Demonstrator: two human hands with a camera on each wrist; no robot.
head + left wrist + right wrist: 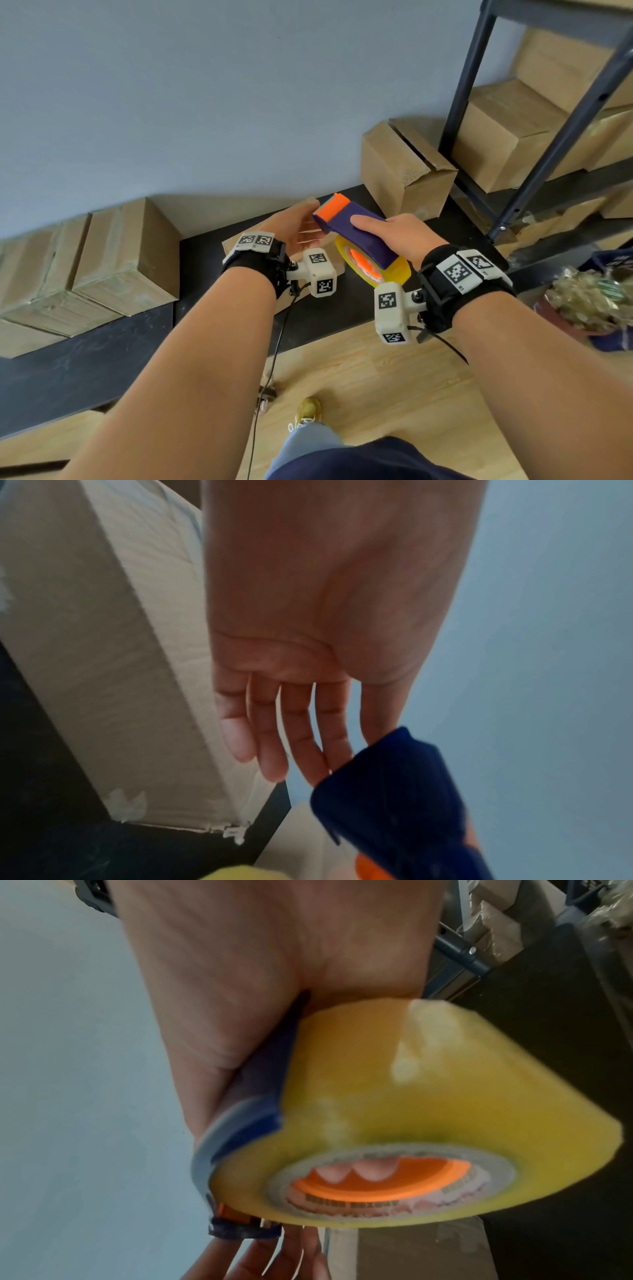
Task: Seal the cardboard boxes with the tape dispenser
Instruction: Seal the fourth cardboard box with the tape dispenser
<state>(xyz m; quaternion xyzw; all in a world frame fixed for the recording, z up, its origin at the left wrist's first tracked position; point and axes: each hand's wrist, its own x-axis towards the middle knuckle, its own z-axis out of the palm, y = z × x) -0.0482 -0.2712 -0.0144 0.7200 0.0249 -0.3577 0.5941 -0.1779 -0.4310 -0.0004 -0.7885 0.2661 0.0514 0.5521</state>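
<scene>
Head view: right hand (397, 236) grasps the blue-and-orange plastic tape dispenser (356, 233) above the brown cardboard box (291, 240); left hand (294, 229), just left of the dispenser, has relaxed fingers. Left wrist view: straight fingers (270, 739) overlap the dispenser's blue end. Right wrist view: the yellow tape roll (394, 1118) sits under the dispenser.

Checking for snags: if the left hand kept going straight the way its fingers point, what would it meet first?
Probably the tape dispenser: the left hand's open fingers already reach its orange front end, though actual contact is unclear.
</scene>
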